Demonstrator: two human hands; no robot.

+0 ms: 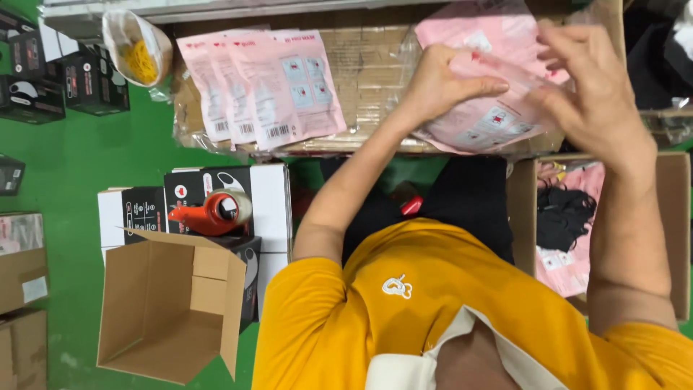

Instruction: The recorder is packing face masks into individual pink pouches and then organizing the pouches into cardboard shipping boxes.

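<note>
My left hand (440, 83) and my right hand (585, 87) both grip a pink plastic packet (491, 119), held over a stack of flattened cardboard (368, 65) on the work surface in front of me. The left hand pinches the packet's left edge; the right hand's fingers spread over its upper right side. More pink packets lie under the one I hold. To the left, several matching pink pouches (260, 83) lie fanned out on the same cardboard.
An orange tape dispenser (213, 211) rests on black-and-white boxes (209, 191) at my left. An open, empty cardboard carton (170, 307) stands below them. A carton at right (675, 217) holds black items and pink packets. A bag of yellow rubber bands (137, 50) sits top left on the green floor.
</note>
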